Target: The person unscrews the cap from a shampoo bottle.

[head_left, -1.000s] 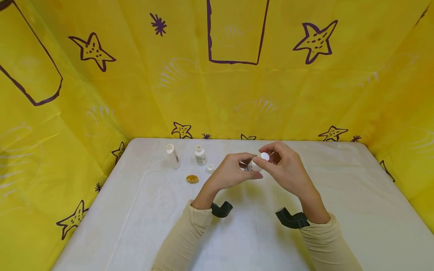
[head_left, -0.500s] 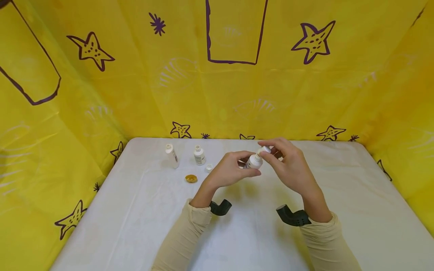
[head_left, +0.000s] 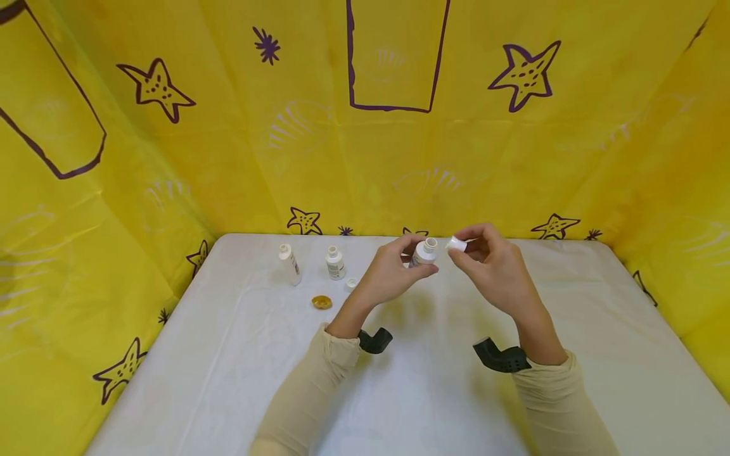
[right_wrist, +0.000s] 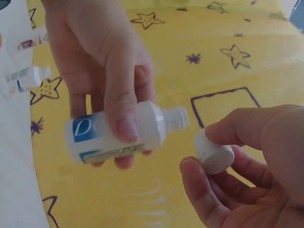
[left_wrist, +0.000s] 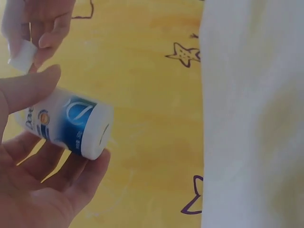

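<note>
My left hand (head_left: 390, 271) grips a small white bottle (head_left: 424, 253) with a blue Dove label, held above the table. The bottle's neck is uncovered and tilts toward the right. A white cap (head_left: 457, 244) is pinched between the thumb and fingers of my right hand (head_left: 495, 269), just right of the bottle's mouth. In the right wrist view the cap (right_wrist: 214, 153) and the bottle's neck (right_wrist: 175, 118) stand apart with a small gap. From the left wrist view the bottle's base (left_wrist: 98, 131) and blue label show, with the thumb over its upper side.
Two more white bottles without caps stand at the back left, one slim (head_left: 290, 264) and one shorter (head_left: 335, 263). A white cap (head_left: 351, 284) and a yellow-brown cap-like piece (head_left: 322, 302) lie near them on the white-covered table (head_left: 228, 380). Yellow patterned cloth (head_left: 365, 158) rises behind.
The cap has come off the bottle's neck and moved right in my right hand. My left hand has tipped the bottle more upright and raised it slightly.
</note>
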`<state>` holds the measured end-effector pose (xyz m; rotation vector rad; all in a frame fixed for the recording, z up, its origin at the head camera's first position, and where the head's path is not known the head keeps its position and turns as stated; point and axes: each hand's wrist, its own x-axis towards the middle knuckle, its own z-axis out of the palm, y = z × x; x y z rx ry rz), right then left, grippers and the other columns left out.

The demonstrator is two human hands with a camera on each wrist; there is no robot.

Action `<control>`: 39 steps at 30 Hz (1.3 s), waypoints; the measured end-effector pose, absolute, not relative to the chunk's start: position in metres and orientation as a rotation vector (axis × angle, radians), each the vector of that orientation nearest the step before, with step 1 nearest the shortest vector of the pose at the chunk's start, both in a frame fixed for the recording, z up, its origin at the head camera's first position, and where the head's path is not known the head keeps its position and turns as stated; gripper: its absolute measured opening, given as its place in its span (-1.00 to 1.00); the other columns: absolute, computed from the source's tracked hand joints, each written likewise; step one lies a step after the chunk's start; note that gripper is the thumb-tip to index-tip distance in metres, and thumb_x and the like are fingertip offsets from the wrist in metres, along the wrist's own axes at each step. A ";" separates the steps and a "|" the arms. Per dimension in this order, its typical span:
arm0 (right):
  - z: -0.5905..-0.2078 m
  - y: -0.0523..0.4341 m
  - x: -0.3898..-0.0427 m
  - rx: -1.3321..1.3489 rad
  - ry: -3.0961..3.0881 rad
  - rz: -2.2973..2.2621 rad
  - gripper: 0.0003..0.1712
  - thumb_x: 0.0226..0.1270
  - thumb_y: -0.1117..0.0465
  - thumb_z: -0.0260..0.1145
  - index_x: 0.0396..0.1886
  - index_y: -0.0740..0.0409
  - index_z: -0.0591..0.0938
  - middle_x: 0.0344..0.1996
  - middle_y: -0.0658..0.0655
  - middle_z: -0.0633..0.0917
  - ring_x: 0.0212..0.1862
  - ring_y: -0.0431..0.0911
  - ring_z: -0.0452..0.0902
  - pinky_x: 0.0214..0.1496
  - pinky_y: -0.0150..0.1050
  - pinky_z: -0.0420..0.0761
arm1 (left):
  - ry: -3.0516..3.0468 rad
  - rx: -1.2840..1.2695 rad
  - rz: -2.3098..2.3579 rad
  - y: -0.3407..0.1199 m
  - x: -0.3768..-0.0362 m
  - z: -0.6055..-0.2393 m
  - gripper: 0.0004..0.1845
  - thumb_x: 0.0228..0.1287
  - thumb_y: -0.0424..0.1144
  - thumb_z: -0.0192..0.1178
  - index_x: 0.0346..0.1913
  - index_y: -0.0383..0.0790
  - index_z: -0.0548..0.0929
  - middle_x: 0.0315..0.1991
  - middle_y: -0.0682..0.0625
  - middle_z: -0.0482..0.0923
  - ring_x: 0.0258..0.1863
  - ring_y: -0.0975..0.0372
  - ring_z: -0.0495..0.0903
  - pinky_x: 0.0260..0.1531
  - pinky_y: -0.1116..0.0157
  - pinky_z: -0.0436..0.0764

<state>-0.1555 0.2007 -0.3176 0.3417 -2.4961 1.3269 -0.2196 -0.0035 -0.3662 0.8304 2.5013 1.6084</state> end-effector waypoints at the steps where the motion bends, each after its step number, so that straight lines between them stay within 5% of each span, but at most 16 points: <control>1: -0.317 0.203 -0.158 0.330 -2.499 1.344 -0.59 0.43 0.21 0.37 0.15 0.30 0.51 0.00 0.27 0.69 -0.12 -0.13 0.69 -0.12 -0.66 0.57 | 2.511 0.816 1.624 -0.002 -0.221 -0.366 -0.46 0.26 -0.11 0.45 0.27 -0.08 0.57 0.12 0.01 0.68 0.06 0.17 0.66 0.14 0.18 0.66; 8: -0.326 0.212 -0.182 0.293 -2.488 1.413 -0.48 0.41 0.37 0.32 0.29 0.42 0.43 0.19 0.39 0.53 0.12 0.25 0.62 -0.08 -0.78 0.48 | 2.520 0.721 1.778 0.010 -0.237 -0.370 -0.50 0.22 -0.17 0.48 0.21 -0.12 0.61 0.06 -0.04 0.70 0.08 0.17 0.65 0.21 0.19 0.62; 13: -0.346 0.213 -0.205 0.264 -2.536 1.335 -0.56 0.38 0.40 0.31 0.21 0.46 0.51 0.13 0.41 0.47 0.08 0.21 0.57 -0.08 -0.76 0.48 | 2.582 0.686 1.800 0.023 -0.252 -0.377 -0.52 0.23 -0.20 0.47 0.20 -0.14 0.60 0.01 -0.06 0.70 0.00 0.20 0.65 0.03 0.29 0.64; 20: -0.380 0.216 -0.241 0.226 -2.606 1.192 -0.65 0.36 0.33 0.38 0.06 0.44 0.61 -0.02 0.41 0.53 -0.01 0.20 0.52 -0.04 -0.19 0.59 | 2.718 0.613 1.743 0.043 -0.274 -0.387 -0.50 0.22 -0.22 0.48 0.20 -0.23 0.58 0.04 -0.10 0.66 0.02 0.11 0.67 0.03 0.24 0.68; 26: -0.406 0.219 -0.265 0.121 -2.671 1.200 -0.61 0.32 0.31 0.38 0.06 0.46 0.59 -0.07 0.41 0.60 -0.10 0.19 0.59 -0.14 -0.26 0.55 | 2.773 0.480 1.704 0.052 -0.293 -0.407 -0.50 0.20 -0.26 0.49 0.17 -0.27 0.59 0.05 -0.12 0.63 0.05 0.08 0.66 0.09 0.18 0.67; 33: -0.428 0.221 -0.285 0.054 -2.813 1.161 -0.57 0.37 0.22 0.37 0.09 0.44 0.56 -0.03 0.41 0.61 0.00 0.22 0.57 0.04 0.00 0.62 | 2.748 0.347 1.660 0.059 -0.306 -0.423 -0.48 0.21 -0.28 0.48 0.20 -0.32 0.56 0.11 -0.15 0.63 0.11 0.07 0.65 0.19 0.16 0.63; 39: -0.439 0.223 -0.292 0.026 -2.893 1.104 -0.58 0.35 0.18 0.40 0.04 0.40 0.58 -0.15 0.33 0.64 -0.11 0.13 0.53 -0.06 -0.14 0.52 | 2.737 0.257 1.644 0.063 -0.313 -0.433 -0.46 0.19 -0.31 0.49 0.21 -0.33 0.56 0.14 -0.15 0.65 0.14 0.06 0.65 0.25 0.15 0.61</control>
